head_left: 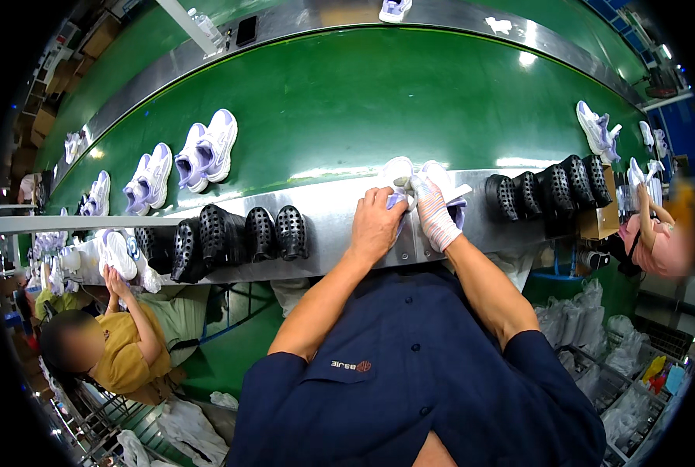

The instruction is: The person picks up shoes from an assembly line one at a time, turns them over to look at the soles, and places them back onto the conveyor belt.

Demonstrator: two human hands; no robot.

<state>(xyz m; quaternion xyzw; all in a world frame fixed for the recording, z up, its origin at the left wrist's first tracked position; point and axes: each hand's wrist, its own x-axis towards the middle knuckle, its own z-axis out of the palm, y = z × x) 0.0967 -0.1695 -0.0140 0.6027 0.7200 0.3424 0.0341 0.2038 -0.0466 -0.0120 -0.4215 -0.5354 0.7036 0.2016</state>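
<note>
Two white and purple sneakers stand side by side at the metal edge in front of me: a left sneaker [398, 168] and a right sneaker [436, 173]. My bare left hand [375, 226] is closed round the purple collar of the left sneaker, its fingers bent. A striped white work glove covers my right hand [436, 218]. It reaches between the two shoes, with its fingertips closed on the left sneaker near the tongue and laces; exactly what they pinch is too small to tell. A white strip [459, 191] sticks out from the right sneaker.
Black perforated shoe lasts line the metal ledge on the left [217, 237] and right [558, 191]. Sneaker pairs [207, 149] rest on the green belt [347, 101]. A co-worker [133, 338] sits at left holding a sneaker; another person [663, 237] works at right. A cardboard box [599, 222] stands beside the right lasts.
</note>
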